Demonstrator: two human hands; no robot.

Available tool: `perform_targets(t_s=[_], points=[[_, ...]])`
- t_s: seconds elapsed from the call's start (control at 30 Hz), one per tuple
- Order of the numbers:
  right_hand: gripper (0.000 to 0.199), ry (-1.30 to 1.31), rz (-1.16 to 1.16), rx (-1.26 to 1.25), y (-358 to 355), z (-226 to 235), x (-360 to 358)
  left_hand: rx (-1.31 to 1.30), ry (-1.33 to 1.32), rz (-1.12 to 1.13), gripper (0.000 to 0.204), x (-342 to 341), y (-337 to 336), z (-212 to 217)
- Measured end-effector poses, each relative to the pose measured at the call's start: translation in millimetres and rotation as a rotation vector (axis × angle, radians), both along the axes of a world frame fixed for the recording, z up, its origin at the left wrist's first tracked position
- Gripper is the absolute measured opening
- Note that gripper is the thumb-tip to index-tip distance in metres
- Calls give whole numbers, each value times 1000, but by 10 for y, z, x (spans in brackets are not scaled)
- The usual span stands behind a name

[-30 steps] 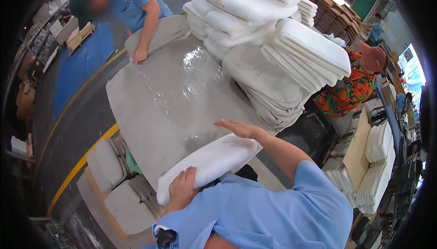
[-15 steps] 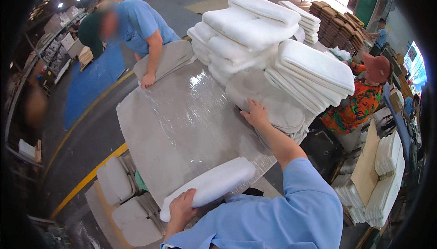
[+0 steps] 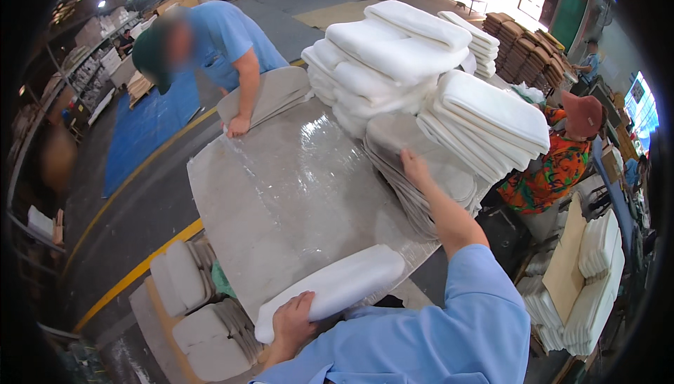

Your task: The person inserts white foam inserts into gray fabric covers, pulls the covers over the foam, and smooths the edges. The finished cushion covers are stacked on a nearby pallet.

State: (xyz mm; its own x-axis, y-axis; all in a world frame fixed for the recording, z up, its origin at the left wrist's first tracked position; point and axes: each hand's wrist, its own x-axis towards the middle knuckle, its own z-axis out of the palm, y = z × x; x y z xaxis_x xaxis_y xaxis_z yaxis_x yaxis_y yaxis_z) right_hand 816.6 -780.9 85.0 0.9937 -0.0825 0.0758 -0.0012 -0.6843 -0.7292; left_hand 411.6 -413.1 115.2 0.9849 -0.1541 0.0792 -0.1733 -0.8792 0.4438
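My left hand (image 3: 293,319) grips the near end of a long white foam cushion (image 3: 337,287) that lies on the front edge of the plastic-covered table (image 3: 281,194). My right hand (image 3: 414,167) reaches across to a pile of flat grey fabric covers (image 3: 421,173) at the table's right side, its fingers on the top cover; whether they grip it I cannot tell. Behind that pile stand tall stacks of white foam cushions (image 3: 400,47).
A person in a blue shirt (image 3: 225,40) leans over the table's far corner, a hand on grey material. A person in a patterned shirt and red cap (image 3: 562,159) stands at the right. Cushions lie on a pallet (image 3: 196,314) at lower left, more stacks at right (image 3: 597,272).
My right hand left the white cushion and moved away to the pile of grey covers. My left hand kept its hold on the cushion's end.
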Motion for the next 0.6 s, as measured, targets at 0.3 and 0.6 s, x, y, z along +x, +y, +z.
perform_targets(t_s=[0.3,0.6], points=[[58,-221,10,587,-556,1802,-295,33,47,-19,71,-93,14,89],[54,-85,407,960,-419,2481,-434,-42,114,-16,72,-70,60,172]])
